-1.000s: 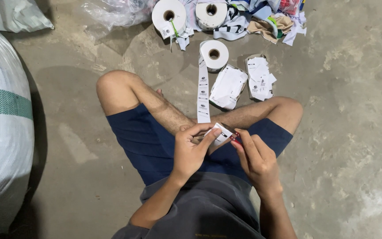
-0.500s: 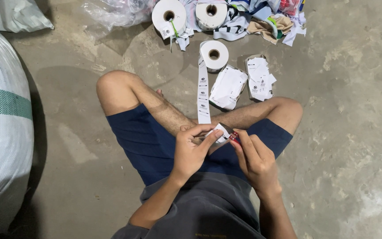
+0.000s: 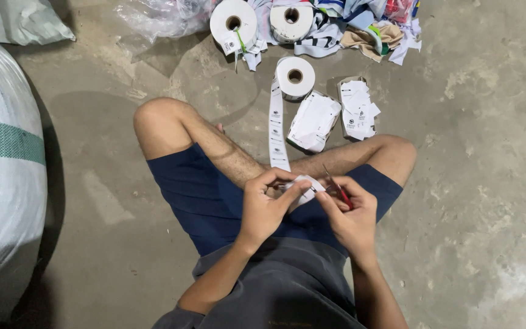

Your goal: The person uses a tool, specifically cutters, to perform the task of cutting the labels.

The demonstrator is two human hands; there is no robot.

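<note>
The left hand (image 3: pixel 263 207) has its fingers (image 3: pixel 288 204) curled in, thumb and forefinger pinching the near end of a long white printed label strip (image 3: pixel 275 131). That strip runs away from the fingers, across the person's crossed legs, to a white paper label roll (image 3: pixel 295 76) lying on the grey concrete floor (image 3: pixel 476 122) well beyond them. The right hand (image 3: pixel 349 213) meets the left just beside it; its fingers (image 3: pixel 330 206) close on the same end of the strip, and a small red-handled pair of snips (image 3: pixel 339 190) juts up from its grip. Beyond the fingers, next to the roll, lie two loose stacks of cut white labels (image 3: pixel 315 120). Further off rest two more white rolls (image 3: pixel 234 23) against a heap of coloured cloth scraps (image 3: pixel 372 30).
</note>
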